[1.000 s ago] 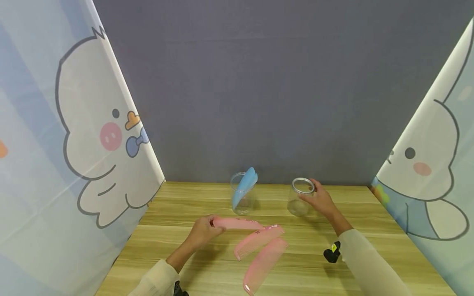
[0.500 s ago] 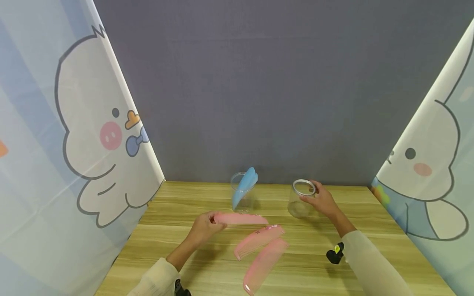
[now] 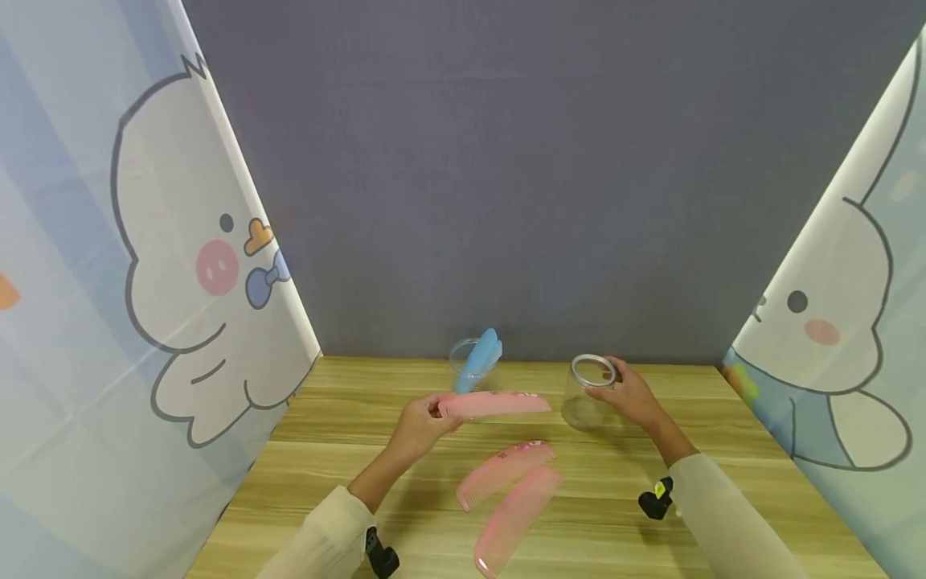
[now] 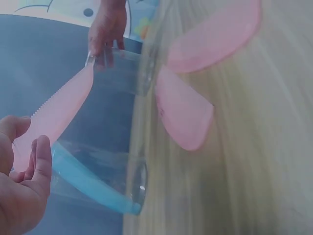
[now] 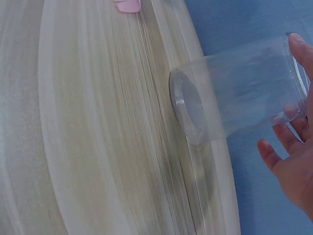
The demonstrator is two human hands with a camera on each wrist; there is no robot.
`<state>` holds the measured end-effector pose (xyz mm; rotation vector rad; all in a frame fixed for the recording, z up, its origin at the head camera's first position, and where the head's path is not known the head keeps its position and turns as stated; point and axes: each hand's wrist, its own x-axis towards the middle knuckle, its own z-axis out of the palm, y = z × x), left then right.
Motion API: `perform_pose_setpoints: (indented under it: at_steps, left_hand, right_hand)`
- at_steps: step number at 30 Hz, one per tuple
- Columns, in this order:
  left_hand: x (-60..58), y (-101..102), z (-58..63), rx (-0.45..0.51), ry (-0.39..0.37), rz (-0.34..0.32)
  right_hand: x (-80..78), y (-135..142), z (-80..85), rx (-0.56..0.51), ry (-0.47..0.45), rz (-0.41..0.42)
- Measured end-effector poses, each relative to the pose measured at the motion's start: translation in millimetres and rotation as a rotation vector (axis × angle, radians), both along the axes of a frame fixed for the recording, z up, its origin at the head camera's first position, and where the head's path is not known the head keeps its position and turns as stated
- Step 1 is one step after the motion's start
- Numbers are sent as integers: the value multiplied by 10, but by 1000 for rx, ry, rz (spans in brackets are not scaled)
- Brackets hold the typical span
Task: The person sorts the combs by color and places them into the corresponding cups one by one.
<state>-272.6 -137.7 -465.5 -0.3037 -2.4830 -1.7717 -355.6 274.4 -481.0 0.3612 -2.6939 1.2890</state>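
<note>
My left hand pinches a pink comb by one end between thumb and fingers. The comb lies nearly level above the table, its far end pointing at a clear jar. In the left wrist view, the teeth of this comb show along one edge. My right hand grips that jar at its rim, thumb on the near side; in the right wrist view the jar has nothing inside. Two more pink combs, a toothed one and a larger one, lie flat nearer me.
A second clear jar stands at the back, left of the gripped one, with blue combs leaning out of it. The held comb overlaps its lower part. A grey backdrop rises behind the wooden table, with cartoon-printed curtains on both sides.
My left hand has lifted the pink comb off the table and carried it up, away from me and to the right. The right hand and its jar have barely shifted.
</note>
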Motion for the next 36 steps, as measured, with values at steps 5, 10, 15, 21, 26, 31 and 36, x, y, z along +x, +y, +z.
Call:
perform_pose_setpoints:
  at_steps: [5, 10, 15, 21, 26, 31, 36]
  left_hand:
    - [-86, 150, 99, 11, 34, -32]
    - [-150, 296, 174, 34, 46, -46]
    - [-234, 450, 231, 11, 79, -29]
    - [-325, 607, 297, -72, 133, -24]
    - [-398, 728, 330, -91, 160, -19]
    - [-455, 839, 363, -103, 177, -17]
    - [-506, 927, 391, -127, 153, -17]
  right_hand:
    - [-9, 22, -26, 4, 11, 4]
    - [-25, 26, -52, 11, 15, 7]
    - [-10, 31, -50, 19, 9, 2]
    - [-2, 51, -48, 25, 13, 4]
    - [-2, 53, -48, 25, 15, 5]
    - [-13, 39, -51, 9, 23, 9]
    - [-18, 25, -36, 4, 13, 12]
